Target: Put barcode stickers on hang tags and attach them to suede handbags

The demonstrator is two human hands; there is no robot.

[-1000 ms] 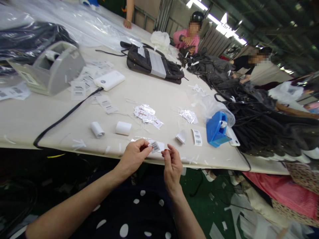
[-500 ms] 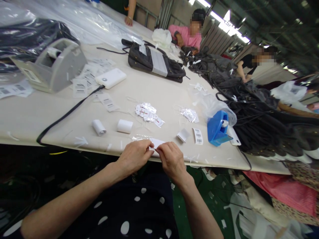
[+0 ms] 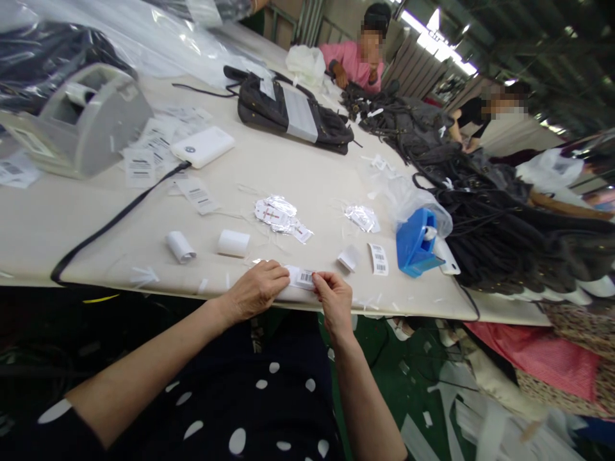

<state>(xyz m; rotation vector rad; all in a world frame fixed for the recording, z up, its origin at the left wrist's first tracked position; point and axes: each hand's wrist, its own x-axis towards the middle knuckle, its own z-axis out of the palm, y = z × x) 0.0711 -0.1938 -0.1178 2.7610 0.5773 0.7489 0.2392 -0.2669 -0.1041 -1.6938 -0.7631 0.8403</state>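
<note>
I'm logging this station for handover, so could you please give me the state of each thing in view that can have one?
barcode label: flat at the table edge, pinched by both hands.
left hand: on the label's left end.
right hand: fingertips pinching its right end.
label printer: roll loaded, cable attached.
blue tape dispenser: upright, tape roll inside.
paper rolls: two, lying on their sides.
dark bag: lying flat, white sheet across it.

Bare worktop (image 3: 312, 173) lies open beyond the small paper rolls (image 3: 234, 243). The blue tape dispenser (image 3: 416, 242) and black bag pile (image 3: 504, 224) block the right; the cable (image 3: 110, 224) crosses the left.
</note>
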